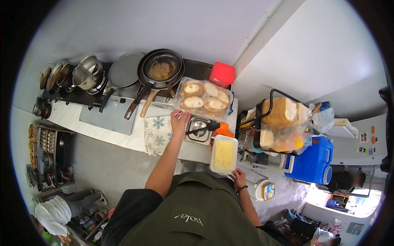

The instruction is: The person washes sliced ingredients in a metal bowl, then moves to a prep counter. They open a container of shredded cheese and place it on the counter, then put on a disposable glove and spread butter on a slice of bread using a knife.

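Observation:
My left hand (pixel 179 121) has its fingers at the near left corner of a clear plastic container (pixel 203 111) of sliced bread rounds, gripping its edge. The container lies partly over the stove's front edge. My right hand (pixel 238 180) pinches the near right corner of a plastic tub (pixel 235 153) filled with a smooth yellow spread (pixel 223 153). This tub is at the counter's front edge, close to my apron. Between my hands sits a lidded steel pan (pixel 198 126) with a black-handled utensil (pixel 212 126) across it. A snowflake-patterned cloth (pixel 158 135) lies left of that pan.
Frying pans (pixel 161 66), a griddle pan (pixel 124 69) and a steel pot (pixel 88 73) crowd the stove, handles jutting forward. A red-lidded box (pixel 223 73) stands behind the bread. At right are a rack of bagged bread (pixel 278 112) and a blue jerrycan (pixel 314 161). Other people are nearby.

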Demonstrator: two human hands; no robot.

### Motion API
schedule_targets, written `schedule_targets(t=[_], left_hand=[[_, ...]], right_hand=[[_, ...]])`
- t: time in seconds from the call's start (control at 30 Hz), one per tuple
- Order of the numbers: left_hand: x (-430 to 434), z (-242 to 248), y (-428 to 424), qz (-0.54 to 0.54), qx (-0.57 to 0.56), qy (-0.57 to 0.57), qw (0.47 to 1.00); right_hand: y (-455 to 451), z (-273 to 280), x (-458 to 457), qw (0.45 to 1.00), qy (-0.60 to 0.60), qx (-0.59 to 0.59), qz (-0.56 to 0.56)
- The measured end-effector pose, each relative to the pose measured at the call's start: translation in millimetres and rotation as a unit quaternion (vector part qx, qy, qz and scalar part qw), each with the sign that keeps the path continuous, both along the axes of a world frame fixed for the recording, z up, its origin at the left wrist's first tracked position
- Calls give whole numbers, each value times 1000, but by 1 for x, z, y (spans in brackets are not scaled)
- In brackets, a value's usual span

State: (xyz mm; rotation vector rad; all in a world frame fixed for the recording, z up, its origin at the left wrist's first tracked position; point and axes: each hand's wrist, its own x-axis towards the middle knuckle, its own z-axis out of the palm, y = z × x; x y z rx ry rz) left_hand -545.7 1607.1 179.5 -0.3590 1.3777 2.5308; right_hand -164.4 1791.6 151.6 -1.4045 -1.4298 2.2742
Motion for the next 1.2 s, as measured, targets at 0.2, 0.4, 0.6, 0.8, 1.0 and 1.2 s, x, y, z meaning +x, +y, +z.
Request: schedule_targets(t=[0.2,0.4,0.6,0.8,1.0,1.2], left_hand=[[24,-11,-42,-93,-109,46,989],[129,-33,-108,-224,-187,-56,955],[204,-25,-108,-296,-95,-233,922],[205,-26,-127,-199,-84,-231,949],[144,-25,-185,-101,-170,-205,958],[60,-36,-239,-131,-190,-192,954]], right_hand=[[15,-5,9,997,-32,7,72],[53,-3,5,973,10,-1,232],[65,-20,-28,931,28,-18,364],[-8,-37,-86,914,56,-21,401],[-120,-52,-149,924,108,-15,366],[-202,-84,-212,941,143,56,301]])
